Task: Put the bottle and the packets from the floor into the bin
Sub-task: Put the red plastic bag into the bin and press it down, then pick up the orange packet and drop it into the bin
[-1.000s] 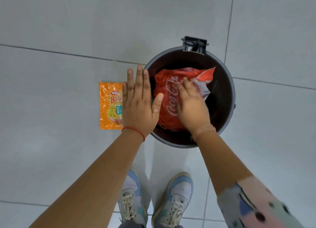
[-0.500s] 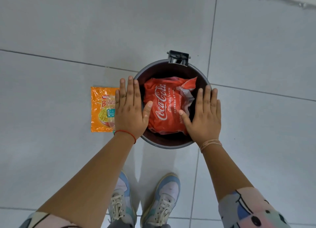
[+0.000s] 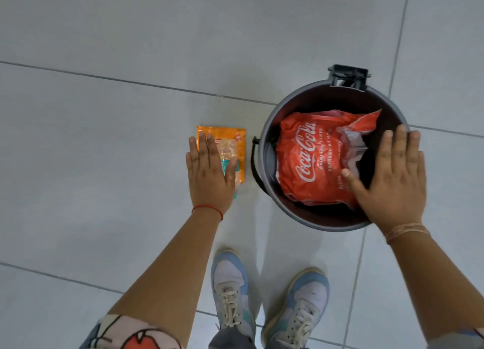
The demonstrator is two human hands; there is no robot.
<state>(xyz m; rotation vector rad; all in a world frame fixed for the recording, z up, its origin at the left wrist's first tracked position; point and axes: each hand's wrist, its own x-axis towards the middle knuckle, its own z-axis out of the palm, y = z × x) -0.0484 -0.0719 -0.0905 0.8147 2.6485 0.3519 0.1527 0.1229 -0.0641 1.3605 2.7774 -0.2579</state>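
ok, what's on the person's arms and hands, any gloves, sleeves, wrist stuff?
No gloves; both hands are bare. The left hand has a thin red thread bracelet at the wrist. The right hand has a pale thread band. Short patterned sleeves in pink, white and red-orange with black outlines.

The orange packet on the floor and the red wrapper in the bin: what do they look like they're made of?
The orange packet looks like thin glossy plastic film: printed, lying flat, with a shiny surface. The red wrapper also looks like thin plastic film, crumpled into soft folds, with a clear, see-through patch at its right edge. The bin seems to be hard dark plastic with a matte grey rim, though metal can't be ruled out.
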